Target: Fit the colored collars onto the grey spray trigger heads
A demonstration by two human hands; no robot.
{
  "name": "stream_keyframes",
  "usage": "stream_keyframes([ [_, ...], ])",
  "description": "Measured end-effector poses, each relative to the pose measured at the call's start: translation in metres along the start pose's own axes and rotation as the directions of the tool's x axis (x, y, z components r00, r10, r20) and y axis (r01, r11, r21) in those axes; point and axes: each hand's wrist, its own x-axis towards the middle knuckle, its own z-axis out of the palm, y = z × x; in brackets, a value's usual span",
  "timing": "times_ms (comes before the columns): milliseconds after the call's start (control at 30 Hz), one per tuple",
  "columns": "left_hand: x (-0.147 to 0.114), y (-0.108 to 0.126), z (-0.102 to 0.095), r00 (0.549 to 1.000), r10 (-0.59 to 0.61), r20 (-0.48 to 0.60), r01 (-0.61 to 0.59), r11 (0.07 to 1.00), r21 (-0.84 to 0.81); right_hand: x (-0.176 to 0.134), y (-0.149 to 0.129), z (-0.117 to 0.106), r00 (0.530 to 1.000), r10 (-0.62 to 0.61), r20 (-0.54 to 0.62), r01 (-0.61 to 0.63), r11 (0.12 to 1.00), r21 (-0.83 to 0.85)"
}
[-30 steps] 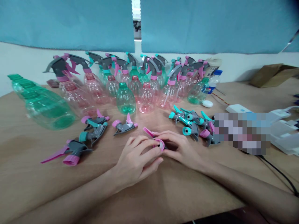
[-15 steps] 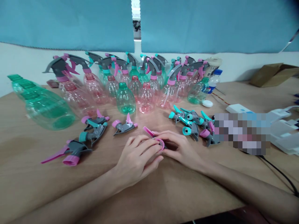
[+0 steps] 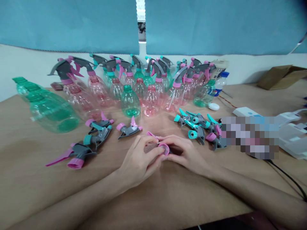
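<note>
Between my hands is a grey and pink trigger sprayer head (image 3: 164,149), its round pink collar turned toward me and its pink trigger sticking out to the upper left. My right hand (image 3: 183,150) grips it from the right, its fingers hiding most of the grey body. My left hand (image 3: 141,156) pinches the pink collar with thumb and finger. On the left lie several loose sprayer heads, among them one with a teal collar (image 3: 98,138) and a pink-collared one (image 3: 80,156). Another pink one (image 3: 130,129) rests just beyond my left hand. More teal sprayer heads (image 3: 195,126) are heaped at the right.
Rows of pink and green bottles, many with sprayers fitted, stand along the back, including an open green bottle (image 3: 130,103). Large green bottles (image 3: 55,111) stand at left. A white oval object (image 3: 213,106), a blue-capped bottle (image 3: 220,84) and a cardboard box (image 3: 279,76) are at right.
My left fingers have shifted from lying over the pink collar to pinching its lower edge, so more of its round opening shows. The whole view has moved slightly.
</note>
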Motion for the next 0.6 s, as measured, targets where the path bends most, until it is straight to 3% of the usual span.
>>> stream_keyframes([
  [200,0.0001,-0.001,0.0003,0.99,-0.138,0.037,0.138,0.99,-0.016,0.0009,-0.002,-0.0014,0.999,0.035,0.002,-0.035,0.998,0.044],
  [433,-0.002,0.0006,0.0006,0.998,-0.065,0.018,0.066,0.991,-0.115,-0.0002,0.0001,-0.001,0.998,0.064,-0.009,-0.063,0.995,0.078],
  [600,-0.0003,-0.0004,0.0005,0.996,-0.062,0.058,0.066,0.995,-0.079,-0.0002,0.0018,-0.0021,1.0,0.03,0.007,-0.03,0.999,0.033],
])
